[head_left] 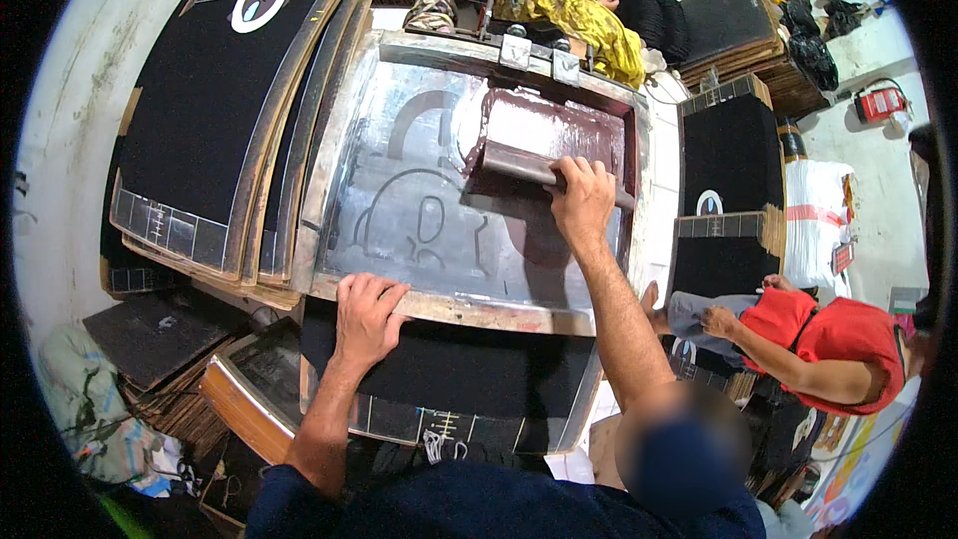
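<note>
A screen printing frame (454, 310) lies over a board covered in black fabric (499, 354). Its grey mesh (439, 269) carries line-drawn cartoon shapes. Dark maroon ink (504, 115) is spread over the far right of the mesh. My right hand (583, 202) grips the right part of a long squeegee (514, 165), which rests on the mesh at the near edge of the ink. At the frame's near left corner, my left hand (367, 314) has its fingers curled over the wooden rim.
Boards with black fabric (215, 110) are stacked at the left. More fabric-covered boards (731, 155) stand at the right. Hinge clamps (516, 48) hold the frame's far side, near a yellow cloth (569, 15). A person in red (828, 339) is at the right.
</note>
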The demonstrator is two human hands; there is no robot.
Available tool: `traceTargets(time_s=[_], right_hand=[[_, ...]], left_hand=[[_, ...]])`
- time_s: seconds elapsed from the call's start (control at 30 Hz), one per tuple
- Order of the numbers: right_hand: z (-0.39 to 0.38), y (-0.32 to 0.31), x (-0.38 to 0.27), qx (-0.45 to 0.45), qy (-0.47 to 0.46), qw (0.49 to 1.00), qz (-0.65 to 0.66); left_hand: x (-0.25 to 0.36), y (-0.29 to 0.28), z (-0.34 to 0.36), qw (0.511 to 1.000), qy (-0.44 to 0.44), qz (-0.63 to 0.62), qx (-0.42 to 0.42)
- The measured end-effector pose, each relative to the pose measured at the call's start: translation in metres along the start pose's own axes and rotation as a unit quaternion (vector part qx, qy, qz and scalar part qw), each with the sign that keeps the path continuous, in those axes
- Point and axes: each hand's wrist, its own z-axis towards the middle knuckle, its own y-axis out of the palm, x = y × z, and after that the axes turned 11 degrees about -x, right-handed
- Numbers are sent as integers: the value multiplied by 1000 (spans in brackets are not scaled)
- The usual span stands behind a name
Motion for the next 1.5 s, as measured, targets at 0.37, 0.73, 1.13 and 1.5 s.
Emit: traceTargets(time_s=[0.37,0.73,1.13,1.5], right_hand=[[-156,-99,-83,247,22,969,22],[27,-310,-58,348,-90,928,-100],[142,-382,13,171,-86,971,146],[158,-389,3,255,17,967,-3]], left_hand=[[35,-68,3,999,46,8,-14],[-16,-204,91,857,106,85,498],[-328,-28,-142,935,-255,227,95],[-310,-98,-117,942,-177,277,-74]])
